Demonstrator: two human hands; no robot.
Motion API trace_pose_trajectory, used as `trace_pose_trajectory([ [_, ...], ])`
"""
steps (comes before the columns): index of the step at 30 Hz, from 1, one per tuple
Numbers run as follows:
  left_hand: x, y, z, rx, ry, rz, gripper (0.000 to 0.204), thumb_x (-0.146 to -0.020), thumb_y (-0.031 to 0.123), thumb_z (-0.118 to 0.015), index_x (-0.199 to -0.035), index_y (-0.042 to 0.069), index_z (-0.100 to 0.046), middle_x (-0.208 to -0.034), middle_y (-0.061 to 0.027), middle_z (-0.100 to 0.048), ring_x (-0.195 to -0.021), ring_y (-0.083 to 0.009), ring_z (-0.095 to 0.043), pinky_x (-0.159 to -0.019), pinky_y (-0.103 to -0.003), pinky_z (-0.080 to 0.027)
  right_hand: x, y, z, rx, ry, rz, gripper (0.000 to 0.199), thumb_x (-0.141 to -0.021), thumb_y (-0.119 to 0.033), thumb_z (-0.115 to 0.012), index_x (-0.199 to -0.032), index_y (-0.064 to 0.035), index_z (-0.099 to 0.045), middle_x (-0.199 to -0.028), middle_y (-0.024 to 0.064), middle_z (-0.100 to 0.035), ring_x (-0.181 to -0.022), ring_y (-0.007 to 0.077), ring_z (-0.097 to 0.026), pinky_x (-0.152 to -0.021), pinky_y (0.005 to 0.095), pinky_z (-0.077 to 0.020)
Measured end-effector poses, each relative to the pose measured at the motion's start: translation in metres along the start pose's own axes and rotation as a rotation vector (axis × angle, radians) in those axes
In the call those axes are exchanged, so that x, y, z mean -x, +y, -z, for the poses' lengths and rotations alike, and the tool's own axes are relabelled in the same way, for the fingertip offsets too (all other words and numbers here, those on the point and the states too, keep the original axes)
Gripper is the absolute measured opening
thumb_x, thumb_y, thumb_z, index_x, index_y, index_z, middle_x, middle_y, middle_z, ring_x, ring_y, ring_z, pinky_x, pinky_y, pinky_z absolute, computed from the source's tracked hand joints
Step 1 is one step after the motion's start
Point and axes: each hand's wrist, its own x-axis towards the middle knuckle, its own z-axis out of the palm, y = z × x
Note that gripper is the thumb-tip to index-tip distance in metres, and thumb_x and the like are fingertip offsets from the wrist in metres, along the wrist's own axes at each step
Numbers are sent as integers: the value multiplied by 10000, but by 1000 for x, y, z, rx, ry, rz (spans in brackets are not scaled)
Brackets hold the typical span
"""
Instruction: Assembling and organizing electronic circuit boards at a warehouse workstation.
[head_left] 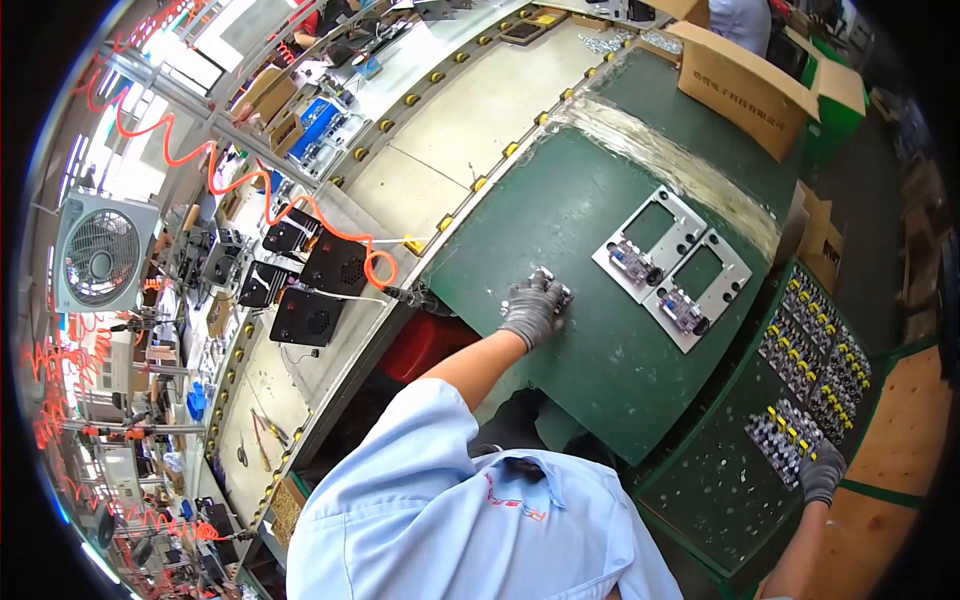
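Note:
My left hand [535,308], in a grey glove, rests on the green work table with its fingers closed round a small circuit board [566,296]; the glove covers most of the board. To its right lie two silver metal plates with rectangular cutouts, a far plate [655,232] and a near plate [715,270], each carrying a board with small components. Far to the right, my gloved right hand [822,473] is at the edge of a cluster of small boards [783,440] with yellow parts. Its fingers look drawn together, but what they hold is hidden.
More boards in rows [815,350] lie on the green side table [700,500]. A conveyor line [425,160] with yellow rollers runs along the left, bearing black fan housings [308,315]. An orange coiled hose [380,268] hangs there. A cardboard box [745,90] stands at the far right.

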Motion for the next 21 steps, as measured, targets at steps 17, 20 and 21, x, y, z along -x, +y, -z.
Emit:
trace_pose_trajectory([
  [17, -5, 46, 126, 1707, -380, -271, 632, -903, 374, -728, -1319, -53, -517, -1110, -148, -679, -914, -171, -663, -799, -323, -556, 43, -301, 379, -290, 430, 491, 202, -659, -237, -731, -729, -98, -601, -694, 133, -589, -682, 340, -604, -631, 476, -470],
  [20, 0, 7, 152, 1715, -361, -136, 471, -890, 283, -727, -1212, -42, -613, -1067, -132, -701, -911, -166, -668, -813, -316, -554, 47, -340, 393, -272, 470, 515, 242, -657, -276, -755, -752, -95, -626, -700, 110, -598, -685, 320, -611, -649, 471, -475],
  [21, 5, -6, 160, 1668, -308, -103, 513, -899, 316, -703, -1244, -47, -594, -1089, -135, -692, -941, -176, -667, -824, -319, -553, 43, -349, 393, -356, 483, 539, 294, -655, -317, -791, -777, -95, -643, -702, 95, -604, -692, 304, -621, -671, 460, -475],
])
